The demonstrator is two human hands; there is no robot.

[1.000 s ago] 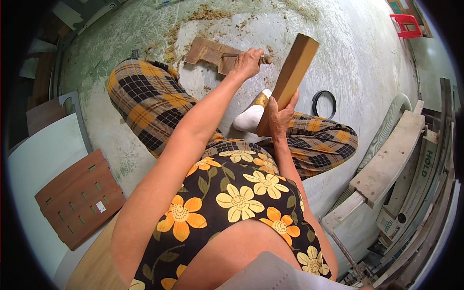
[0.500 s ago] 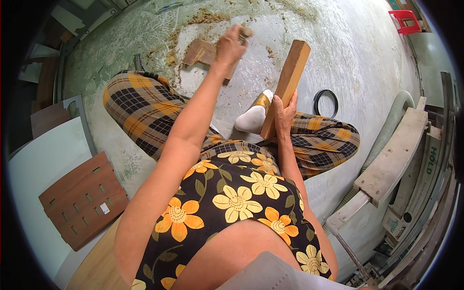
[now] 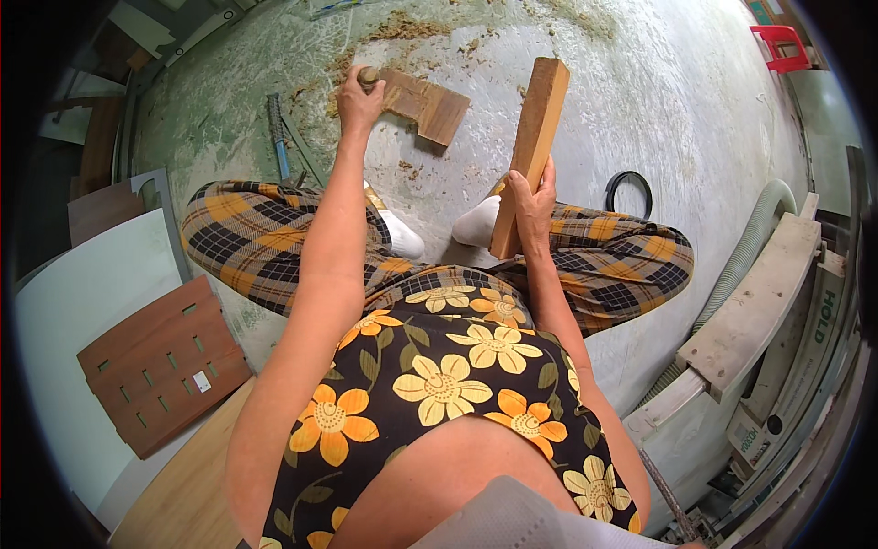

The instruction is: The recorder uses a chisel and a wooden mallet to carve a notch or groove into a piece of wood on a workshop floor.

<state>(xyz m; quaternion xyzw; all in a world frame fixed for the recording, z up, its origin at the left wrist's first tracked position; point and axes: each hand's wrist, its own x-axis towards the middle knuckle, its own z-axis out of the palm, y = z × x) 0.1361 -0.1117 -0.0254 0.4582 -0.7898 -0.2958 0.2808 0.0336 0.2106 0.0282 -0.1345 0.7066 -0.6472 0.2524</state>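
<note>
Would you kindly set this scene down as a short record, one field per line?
Left hand: closed around a round-ended handle; its far end is hidden
Right hand: gripping a long wooden block
Beside left hand: brown board on the floor
Beyond left knee: blue-handled tool
Beyond right knee: black ring
Far floor: scattered shavings
Upper right: red stool

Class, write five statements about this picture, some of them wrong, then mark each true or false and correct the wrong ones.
1. The right hand holds a wooden block. True.
2. The left hand is empty. False: it grips a handle with a rounded end.
3. A black ring lies on the floor, right of the block. True.
4. The stool at upper right is blue. False: it is red.
5. The trousers are plaid. True.
</note>
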